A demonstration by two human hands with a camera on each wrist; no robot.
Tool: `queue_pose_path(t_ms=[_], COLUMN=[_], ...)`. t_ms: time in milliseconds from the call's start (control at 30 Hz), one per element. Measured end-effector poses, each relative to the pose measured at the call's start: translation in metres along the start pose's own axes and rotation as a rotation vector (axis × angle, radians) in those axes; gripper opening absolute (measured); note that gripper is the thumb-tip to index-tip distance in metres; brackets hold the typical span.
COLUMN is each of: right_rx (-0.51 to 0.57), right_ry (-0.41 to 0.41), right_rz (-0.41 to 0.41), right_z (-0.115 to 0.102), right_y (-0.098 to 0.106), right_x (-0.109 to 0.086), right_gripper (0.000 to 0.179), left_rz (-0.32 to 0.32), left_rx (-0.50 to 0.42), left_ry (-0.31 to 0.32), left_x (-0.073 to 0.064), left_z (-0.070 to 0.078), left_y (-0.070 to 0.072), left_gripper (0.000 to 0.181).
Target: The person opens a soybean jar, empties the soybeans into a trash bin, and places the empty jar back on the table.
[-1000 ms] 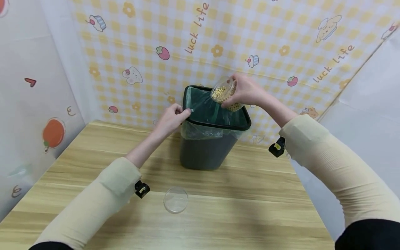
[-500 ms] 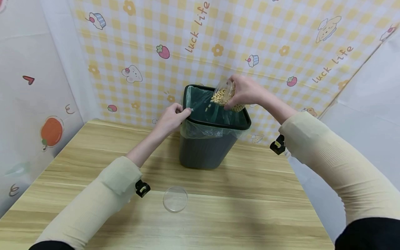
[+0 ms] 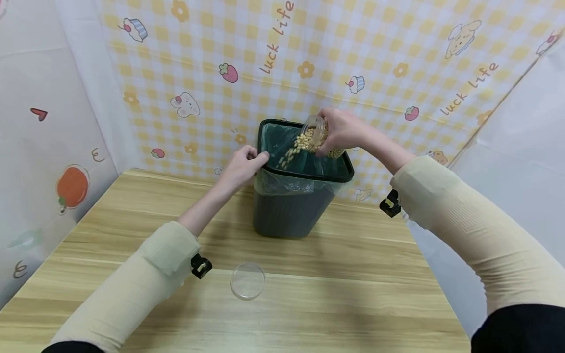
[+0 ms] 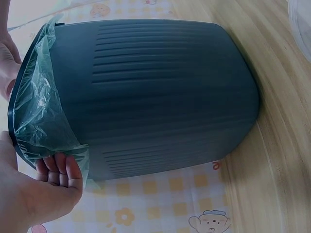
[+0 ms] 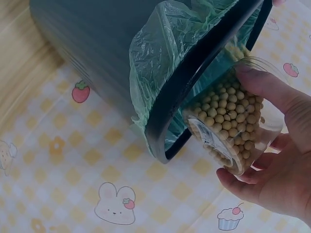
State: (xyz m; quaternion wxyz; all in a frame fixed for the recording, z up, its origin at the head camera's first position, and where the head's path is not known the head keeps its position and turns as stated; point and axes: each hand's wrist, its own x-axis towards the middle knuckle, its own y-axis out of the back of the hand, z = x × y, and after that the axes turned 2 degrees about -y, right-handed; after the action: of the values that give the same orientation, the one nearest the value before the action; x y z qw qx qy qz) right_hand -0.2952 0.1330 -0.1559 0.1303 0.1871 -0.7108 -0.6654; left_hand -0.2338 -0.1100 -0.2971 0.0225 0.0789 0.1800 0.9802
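A dark grey trash bin [image 3: 284,218] stands against the patterned backdrop, with a thin green trash bag [image 3: 282,183] folded over its black rim. At the bin's left corner my left hand [image 3: 240,166] grips the rim and bag, its fingers curled under the bag's edge in the left wrist view. My right hand [image 3: 346,130] holds a clear jar [image 5: 226,119] tilted over the bin's mouth. Round pale-yellow soybeans [image 3: 289,154] stream from the jar down into the lined bin, and many are still inside the jar. The bin's bottom is hidden.
A clear round lid [image 3: 247,281] lies on the wooden table [image 3: 309,304] in front of the bin. Behind the bin hangs a yellow checked cloth [image 3: 198,59]. White sheets [image 3: 39,98] flank the table on both sides.
The right hand has tipped the jar further down to the left. Soybeans stayed in the jar at first, then a few fell, and now a thick stream pours. The left hand has stayed in place.
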Motion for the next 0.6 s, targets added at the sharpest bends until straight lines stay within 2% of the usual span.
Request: queue_pose_path(t_ms=[300,600], right_rx=[-0.003,-0.011], right_ry=[-0.011,-0.017], right_rz=[-0.004,0.006], right_z=[0.0020,0.0051], right_y=[0.0001,0.0010], right_x=[-0.0018,-0.0054], right_gripper=[0.089,0.085], left_rz=[0.003,-0.007], left_rx=[0.015,0.007], left_ry=[0.011,0.026], left_x=[0.0014,0.0018], left_z=[-0.0006,0.0002], left_y=[0.0000,-0.0004], left_gripper=[0.034,0.035])
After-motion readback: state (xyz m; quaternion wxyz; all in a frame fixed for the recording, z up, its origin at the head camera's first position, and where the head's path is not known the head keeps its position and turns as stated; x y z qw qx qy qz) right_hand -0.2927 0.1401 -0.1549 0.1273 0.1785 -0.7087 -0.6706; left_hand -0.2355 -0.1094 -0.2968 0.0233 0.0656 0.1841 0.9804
